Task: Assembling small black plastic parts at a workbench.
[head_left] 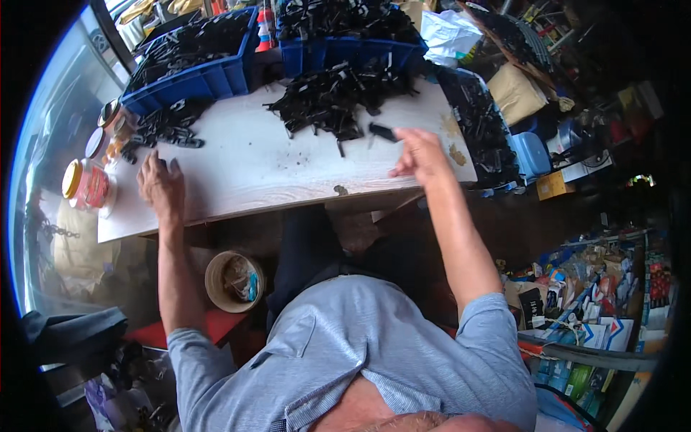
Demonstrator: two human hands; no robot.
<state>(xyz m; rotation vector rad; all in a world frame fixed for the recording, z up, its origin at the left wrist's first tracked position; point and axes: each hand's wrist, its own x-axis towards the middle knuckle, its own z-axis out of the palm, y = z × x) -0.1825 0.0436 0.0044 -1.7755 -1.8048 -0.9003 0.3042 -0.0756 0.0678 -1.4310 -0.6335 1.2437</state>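
At the right part of the white table, my right hand pinches a slim black plastic piece by its end, just off the near right side of a large heap of black plastic pieces. Over by the left end of the table, my left hand rests with its fingers curled down. Something small and dark shows at those fingers, too hidden to name. Just beyond that hand lies a smaller pile of black pieces.
Two blue crates full of black pieces line the far edge. Jars stand at the left edge. A tray of black parts adjoins the table's right side. Below the table sits a round bin.
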